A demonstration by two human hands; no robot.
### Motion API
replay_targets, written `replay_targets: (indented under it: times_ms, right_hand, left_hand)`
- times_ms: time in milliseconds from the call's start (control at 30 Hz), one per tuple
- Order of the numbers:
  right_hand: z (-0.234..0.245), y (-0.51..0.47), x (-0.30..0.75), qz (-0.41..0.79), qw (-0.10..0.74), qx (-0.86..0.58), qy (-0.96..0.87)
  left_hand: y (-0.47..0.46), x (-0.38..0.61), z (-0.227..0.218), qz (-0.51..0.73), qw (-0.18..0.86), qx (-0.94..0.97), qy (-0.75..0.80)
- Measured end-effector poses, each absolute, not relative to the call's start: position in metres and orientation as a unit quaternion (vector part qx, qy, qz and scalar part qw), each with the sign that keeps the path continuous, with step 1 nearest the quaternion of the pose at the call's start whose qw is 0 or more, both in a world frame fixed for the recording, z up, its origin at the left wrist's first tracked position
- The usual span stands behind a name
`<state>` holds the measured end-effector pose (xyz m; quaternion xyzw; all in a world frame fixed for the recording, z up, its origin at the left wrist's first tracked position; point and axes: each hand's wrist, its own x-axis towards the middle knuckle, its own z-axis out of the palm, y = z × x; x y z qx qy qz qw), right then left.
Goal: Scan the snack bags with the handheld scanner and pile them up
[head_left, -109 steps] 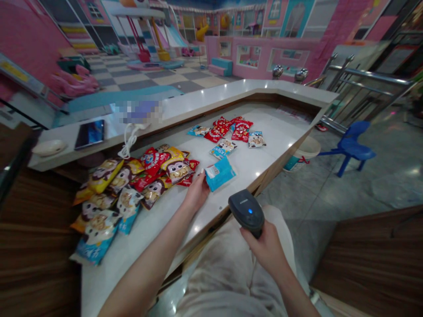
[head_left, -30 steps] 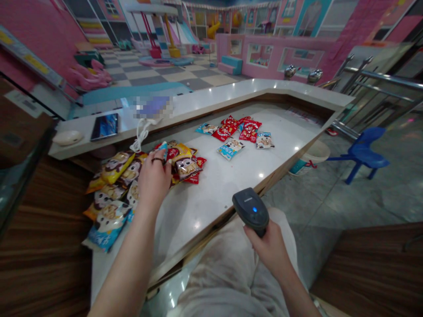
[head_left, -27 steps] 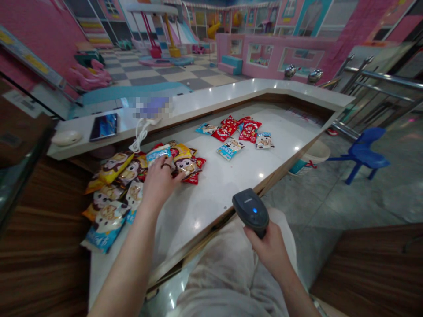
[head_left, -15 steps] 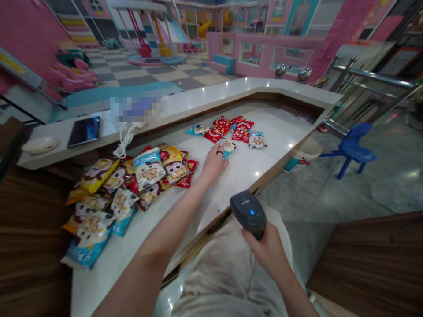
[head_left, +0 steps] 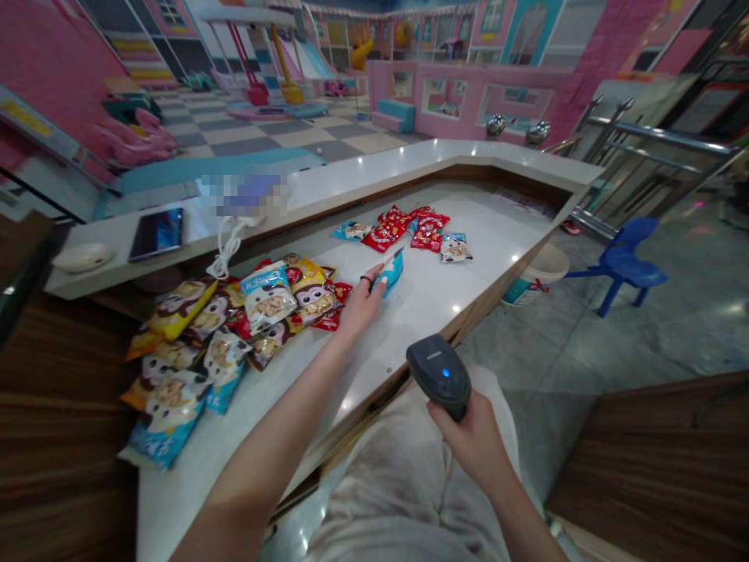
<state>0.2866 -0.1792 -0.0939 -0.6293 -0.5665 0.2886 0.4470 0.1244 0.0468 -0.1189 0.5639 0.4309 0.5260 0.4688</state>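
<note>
My left hand (head_left: 363, 300) is closed on the near edge of a blue snack bag (head_left: 391, 272), which stands tilted over the white counter (head_left: 433, 304). My right hand (head_left: 477, 433) grips a dark barcode scanner (head_left: 438, 373) by its handle, above my lap; a blue light glows on its top. Beyond the left hand lie several red snack bags (head_left: 430, 232), with a small blue-and-white bag (head_left: 352, 230) to their left and a white cow-print bag (head_left: 456, 247) to their right. Left of my forearm is a heap of yellow, brown and blue snack bags (head_left: 266, 297).
A raised ledge (head_left: 363, 176) along the counter's far side carries a dark tablet (head_left: 157, 233), a white dish (head_left: 83, 257) and a white cable (head_left: 227, 248). On the floor to the right stand a bucket (head_left: 541, 273) and a blue child's chair (head_left: 632, 254).
The left hand has gone from lying over the blue-and-white bag to gripping it, lifting it on edge and drawing it slightly nearer. The scanner stays put in the right hand.
</note>
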Motion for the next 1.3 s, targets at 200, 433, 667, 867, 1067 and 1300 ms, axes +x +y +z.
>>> replay_targets:
  times_ms: [200,433,667,867,1067,1300]
  right_hand:
    - [-0.094,-0.182,0.280,0.296,0.450,-0.623,-0.567]
    - [-0.094,-0.183,0.275,0.292,0.449,-0.623,-0.570]
    - [-0.092,-0.178,0.274,0.305,0.458,-0.622,-0.557]
    - [-0.092,-0.178,0.273,0.313,0.454,-0.622,-0.556]
    - [-0.090,-0.178,0.274,0.309,0.454,-0.623,-0.557]
    - [-0.091,-0.179,0.274,0.311,0.452,-0.627,-0.553]
  left_hand:
    - [0.008,0.100,-0.127,0.564,0.668,0.283,0.395]
    - [-0.003,0.091,-0.139,0.551,0.713,0.275,0.335]
    - [-0.001,0.087,-0.148,0.519,0.718,0.329,0.327]
    - [0.000,0.086,-0.149,0.514,0.718,0.332,0.332]
    - [0.000,0.087,-0.148,0.516,0.721,0.329,0.324]
    - [-0.001,0.085,-0.150,0.509,0.720,0.338,0.329]
